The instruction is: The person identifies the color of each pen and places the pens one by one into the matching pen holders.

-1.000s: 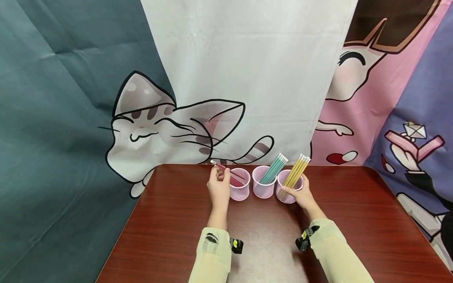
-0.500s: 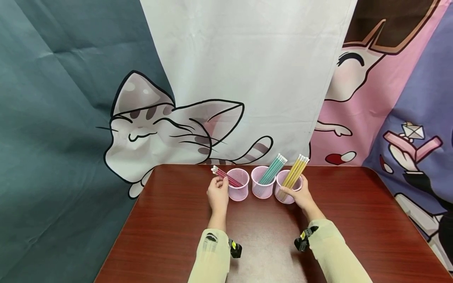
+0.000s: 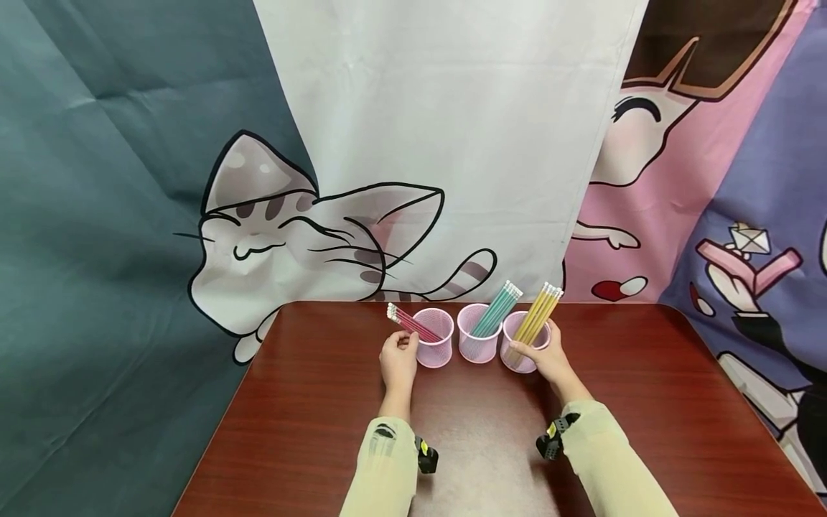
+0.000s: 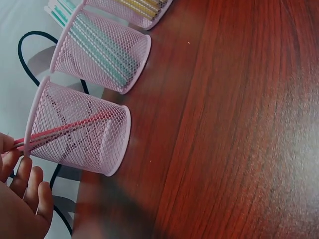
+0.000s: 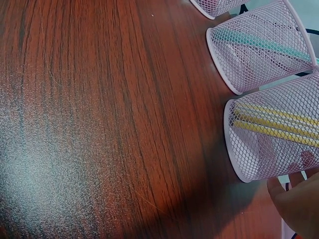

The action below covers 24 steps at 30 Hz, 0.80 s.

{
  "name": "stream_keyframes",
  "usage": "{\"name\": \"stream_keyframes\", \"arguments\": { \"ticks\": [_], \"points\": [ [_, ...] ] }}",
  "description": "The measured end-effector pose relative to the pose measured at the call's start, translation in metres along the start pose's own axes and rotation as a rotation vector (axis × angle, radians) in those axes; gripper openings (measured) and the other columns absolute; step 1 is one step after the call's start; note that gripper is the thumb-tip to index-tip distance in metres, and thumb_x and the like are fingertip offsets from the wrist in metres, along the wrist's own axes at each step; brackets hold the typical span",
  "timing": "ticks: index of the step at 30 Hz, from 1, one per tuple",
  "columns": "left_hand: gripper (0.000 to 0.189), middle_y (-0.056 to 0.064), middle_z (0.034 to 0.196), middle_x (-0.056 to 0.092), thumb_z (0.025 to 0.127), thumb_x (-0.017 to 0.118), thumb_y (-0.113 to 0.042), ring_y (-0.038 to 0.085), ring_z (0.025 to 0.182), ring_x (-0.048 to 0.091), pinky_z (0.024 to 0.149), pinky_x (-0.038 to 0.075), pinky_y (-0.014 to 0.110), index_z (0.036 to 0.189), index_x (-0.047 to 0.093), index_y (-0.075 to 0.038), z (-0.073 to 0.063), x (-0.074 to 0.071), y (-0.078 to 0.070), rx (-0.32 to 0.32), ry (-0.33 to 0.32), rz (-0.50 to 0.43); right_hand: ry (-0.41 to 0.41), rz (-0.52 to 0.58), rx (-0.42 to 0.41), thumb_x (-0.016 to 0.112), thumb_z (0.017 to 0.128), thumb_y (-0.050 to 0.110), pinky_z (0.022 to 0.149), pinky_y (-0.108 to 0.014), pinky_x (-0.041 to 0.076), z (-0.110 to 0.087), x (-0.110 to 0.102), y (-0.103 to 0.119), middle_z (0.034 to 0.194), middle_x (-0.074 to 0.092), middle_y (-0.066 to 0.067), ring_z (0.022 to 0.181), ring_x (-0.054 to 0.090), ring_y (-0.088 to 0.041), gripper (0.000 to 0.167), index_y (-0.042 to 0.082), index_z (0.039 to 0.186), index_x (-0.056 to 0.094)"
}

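Observation:
My left hand (image 3: 398, 359) is beside the left pink mesh pencil cup (image 3: 434, 353), fingers loosely bent at its rim. Red pencils (image 3: 413, 323) lean left out of that cup, just above the fingertips. In the left wrist view, the thumb and a fingertip of the left hand (image 4: 25, 199) lie close to the pencils at the rim; whether they touch is unclear. My right hand (image 3: 550, 357) grips the right pink mesh pencil cup (image 3: 512, 357), thumb in front and fingers round the far side. Yellow pencils (image 3: 538, 312) stand slanted in it.
Between them stands a middle pink mesh cup (image 3: 478, 350) holding teal pencils (image 3: 496, 312). All three cups are in a row near the back edge of the brown wooden table (image 3: 478, 431). Behind it hangs a printed cloth (image 3: 465, 143) with a cartoon cat.
A red pencil held by the left hand came down into the left cup with the others. That hand then slid slightly lower, below the pencils. The right hand keeps its grip on its cup.

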<state>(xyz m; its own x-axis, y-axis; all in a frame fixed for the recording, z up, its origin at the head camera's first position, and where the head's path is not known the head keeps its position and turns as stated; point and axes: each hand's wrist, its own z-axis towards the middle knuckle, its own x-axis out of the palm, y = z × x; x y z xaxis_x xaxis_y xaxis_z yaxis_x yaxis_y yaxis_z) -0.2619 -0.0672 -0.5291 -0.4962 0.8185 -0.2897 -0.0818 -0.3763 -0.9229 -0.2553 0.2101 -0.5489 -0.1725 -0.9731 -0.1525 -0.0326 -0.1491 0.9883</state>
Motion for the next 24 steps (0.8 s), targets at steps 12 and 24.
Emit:
{"name": "stream_keyframes", "arguments": {
  "ticks": [12,24],
  "points": [
    [0.013,0.007,0.081,0.066,0.078,0.070,-0.009,0.018,0.069,0.064,0.064,0.050,0.030,0.088,0.065,-0.003,0.000,-0.009,0.006,-0.031,0.064,-0.049,-0.006,-0.013,-0.010,0.076,0.076,0.013,0.108,-0.045,0.018,-0.002,0.006,-0.001,0.142,0.023,-0.021,0.128,0.026,-0.031,0.096,0.003,0.143,0.008],
    [0.018,0.010,0.088,0.066,0.079,0.066,-0.006,0.021,0.075,0.064,0.069,0.050,0.033,0.096,0.062,-0.001,0.001,-0.014,0.008,-0.039,0.102,-0.060,-0.002,0.021,-0.014,0.074,0.077,0.010,0.108,-0.044,0.017,-0.004,0.015,0.004,0.144,0.019,-0.020,0.129,0.024,-0.031,0.095,0.004,0.144,0.007]
  ]
}}
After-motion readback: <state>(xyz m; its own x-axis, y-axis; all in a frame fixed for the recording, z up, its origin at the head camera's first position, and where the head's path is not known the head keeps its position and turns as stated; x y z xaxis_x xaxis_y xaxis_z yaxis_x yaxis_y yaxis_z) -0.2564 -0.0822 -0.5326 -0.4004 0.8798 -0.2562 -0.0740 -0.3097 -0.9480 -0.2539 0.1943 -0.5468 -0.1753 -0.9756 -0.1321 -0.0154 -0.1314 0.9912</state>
